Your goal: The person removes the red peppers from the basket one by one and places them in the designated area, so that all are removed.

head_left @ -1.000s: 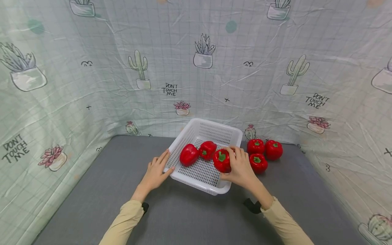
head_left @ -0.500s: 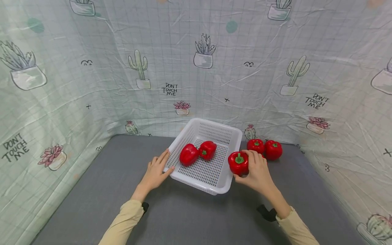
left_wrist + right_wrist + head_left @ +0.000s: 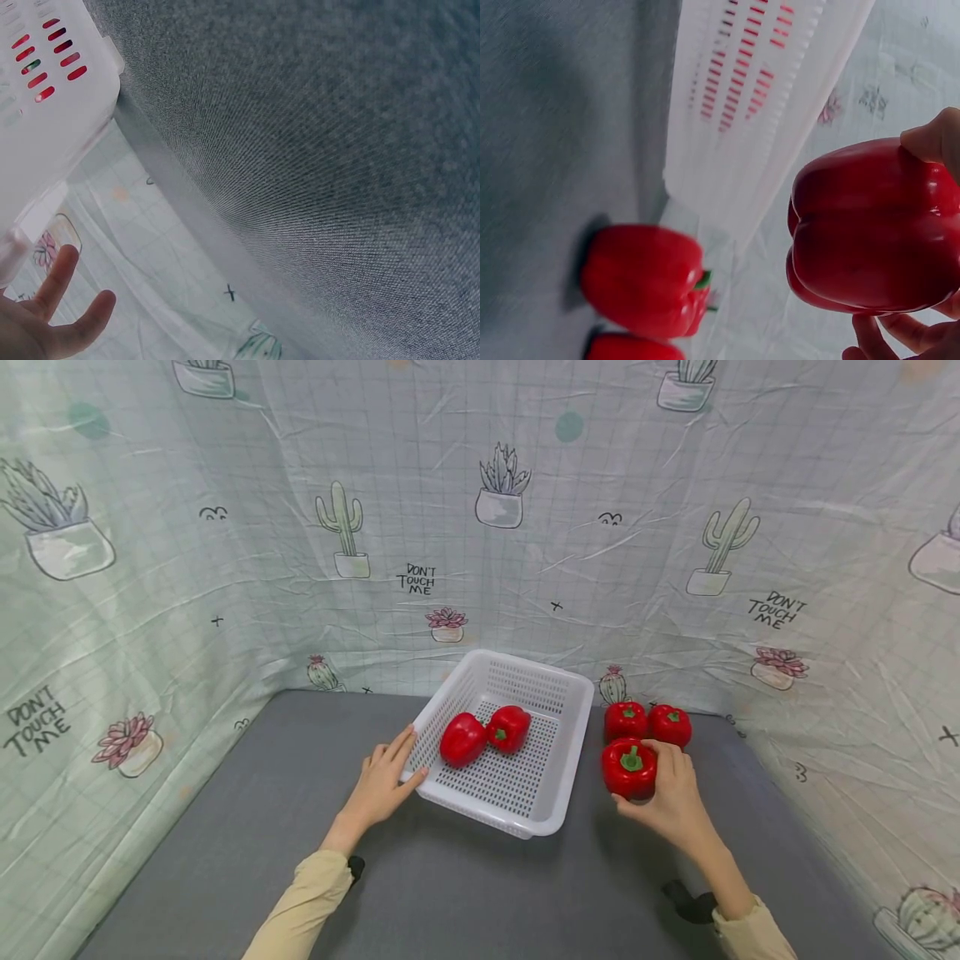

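Note:
A white perforated plastic basket [image 3: 577, 739] stands on the grey table, with two red bell peppers [image 3: 462, 740] lying inside on its left half. My left hand [image 3: 378, 787] rests on the basket's left rim near the front corner, fingers fairly straight. Right of the basket, my right hand [image 3: 669, 800] grips another red bell pepper [image 3: 628, 770], green stem facing up. The right wrist view has this pepper [image 3: 877, 229] between thumb and fingers, raised off the table. Two more bell peppers [image 3: 626, 722] sit just behind it; whatever lies directly beneath the held one is hidden in the head view.
A grey cloth-covered table [image 3: 480, 893] spreads out in front and to both sides. Hanging sheets [image 3: 420, 510] printed with cacti enclose the back and sides, close behind the basket and the rear peppers.
My right hand has carried the bell pepper from over the basket's right side out to the right, over to the other peppers. The left hand and basket have stayed put.

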The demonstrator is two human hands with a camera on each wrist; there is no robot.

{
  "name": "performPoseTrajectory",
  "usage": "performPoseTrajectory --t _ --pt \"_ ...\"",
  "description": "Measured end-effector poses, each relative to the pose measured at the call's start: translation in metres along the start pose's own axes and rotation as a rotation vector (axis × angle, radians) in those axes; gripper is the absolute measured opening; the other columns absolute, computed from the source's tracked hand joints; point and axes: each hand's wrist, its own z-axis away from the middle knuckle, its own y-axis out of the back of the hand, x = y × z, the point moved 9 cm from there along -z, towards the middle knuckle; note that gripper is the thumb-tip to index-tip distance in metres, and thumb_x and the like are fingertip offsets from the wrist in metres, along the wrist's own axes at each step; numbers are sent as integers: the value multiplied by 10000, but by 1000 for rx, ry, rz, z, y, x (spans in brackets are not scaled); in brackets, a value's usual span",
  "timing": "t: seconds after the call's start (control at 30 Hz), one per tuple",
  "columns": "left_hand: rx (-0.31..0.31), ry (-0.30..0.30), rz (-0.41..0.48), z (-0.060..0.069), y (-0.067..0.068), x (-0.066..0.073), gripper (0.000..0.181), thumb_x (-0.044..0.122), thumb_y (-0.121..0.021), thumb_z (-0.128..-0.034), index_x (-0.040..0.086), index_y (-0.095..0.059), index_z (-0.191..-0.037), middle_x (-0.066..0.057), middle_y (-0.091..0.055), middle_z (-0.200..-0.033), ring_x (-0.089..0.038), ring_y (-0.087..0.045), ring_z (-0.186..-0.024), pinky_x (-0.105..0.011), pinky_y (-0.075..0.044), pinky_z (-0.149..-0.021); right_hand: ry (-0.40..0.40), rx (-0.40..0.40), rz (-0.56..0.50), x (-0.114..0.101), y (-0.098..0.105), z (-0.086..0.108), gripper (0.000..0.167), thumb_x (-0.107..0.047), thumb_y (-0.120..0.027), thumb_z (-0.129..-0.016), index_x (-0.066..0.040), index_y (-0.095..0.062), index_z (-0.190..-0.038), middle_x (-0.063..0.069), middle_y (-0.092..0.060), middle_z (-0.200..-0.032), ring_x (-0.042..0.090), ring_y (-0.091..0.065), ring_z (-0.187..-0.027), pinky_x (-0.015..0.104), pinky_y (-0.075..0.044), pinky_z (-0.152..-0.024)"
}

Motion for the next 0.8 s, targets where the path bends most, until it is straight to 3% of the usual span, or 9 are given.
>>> performPoseTrajectory --t 0.23,0.57,0.8 --pt "4 -1 -2 -1 0 1 640 428 -491 -868 118 -308 -1398 -39 -275 -1465 -265 -398 -1061 -478 -311 -833 -64 3 9 20 10 12 893 -150 -823 -477 66 -387 -1225 228 -424 -1018 359 -378 -943 513 -408 -691" --pt "21 -10 1 0 -1 1 636 397 -522 -862 124 -313 -1396 -37 -288 -1460 -259 -404 -1038 -482 -314 -832 -195 -28 -11 48 16 29 810 -122 -828 -495 89 -387 -1140 241 -407 -1034 373 -371 -958 539 -409 -683" --pt "25 -7 -5 0 1 2 640 408 -518 -860 112 -320 -1392 -51 -299 -1454 -265 -408 -1036 -482 -325 -822 -231 -23 15 64 17 35 820 -126 -817 -510 90 -377 -1167 260 -405 -1072 394 -365 -971 541 -369 -708"
